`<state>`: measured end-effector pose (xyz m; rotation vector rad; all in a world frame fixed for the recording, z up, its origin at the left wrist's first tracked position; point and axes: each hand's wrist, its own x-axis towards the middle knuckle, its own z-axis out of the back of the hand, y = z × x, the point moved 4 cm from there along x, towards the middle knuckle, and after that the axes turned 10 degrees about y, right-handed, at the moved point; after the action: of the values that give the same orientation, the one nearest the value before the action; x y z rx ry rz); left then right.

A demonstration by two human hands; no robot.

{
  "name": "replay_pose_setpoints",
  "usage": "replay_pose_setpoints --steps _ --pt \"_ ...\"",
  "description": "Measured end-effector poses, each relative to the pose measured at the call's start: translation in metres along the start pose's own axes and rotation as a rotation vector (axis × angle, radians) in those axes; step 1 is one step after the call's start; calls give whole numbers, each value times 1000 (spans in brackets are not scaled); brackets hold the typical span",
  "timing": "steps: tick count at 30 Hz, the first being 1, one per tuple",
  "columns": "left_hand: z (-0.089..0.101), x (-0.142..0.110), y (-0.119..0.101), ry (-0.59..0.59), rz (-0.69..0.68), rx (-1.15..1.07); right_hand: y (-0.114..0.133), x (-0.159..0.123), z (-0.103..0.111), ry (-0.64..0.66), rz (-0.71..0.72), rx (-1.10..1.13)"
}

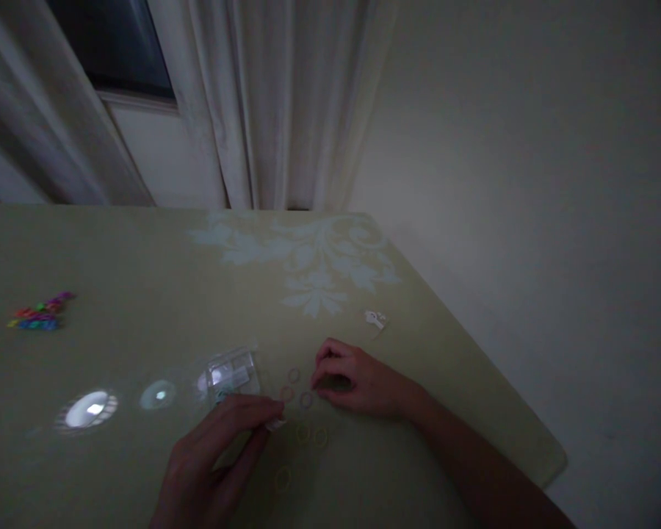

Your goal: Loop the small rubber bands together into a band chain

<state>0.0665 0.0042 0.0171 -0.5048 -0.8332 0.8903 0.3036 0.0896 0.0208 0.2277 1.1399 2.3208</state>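
Observation:
My left hand pinches a small white piece between thumb and fingertips; its kind is too blurred to tell. My right hand is curled, with thumb and finger closed at the table just right of several thin rings; whatever it grips, if anything, is hidden. Between the hands lie a reddish ring, a purplish ring and a pinkish ring. Nearer to me are yellowish rings. Behind my left hand sits a clear plastic box, partly covered by the hand.
A heap of small colourful pieces lies at the far left of the table. A small white item rests beyond my right hand. Lamp reflections shine on the tabletop. Curtains and a wall border it.

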Motion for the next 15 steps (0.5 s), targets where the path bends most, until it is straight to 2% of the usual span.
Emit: replay_pose_setpoints --steps 4,9,15 --pt "3 2 -3 -12 39 -21 -1 0 1 12 13 0" --pt "4 5 -7 7 -7 -8 1 -2 4 31 34 -17" --pt "2 5 -5 -6 2 0 2 -2 0 48 -4 -105"
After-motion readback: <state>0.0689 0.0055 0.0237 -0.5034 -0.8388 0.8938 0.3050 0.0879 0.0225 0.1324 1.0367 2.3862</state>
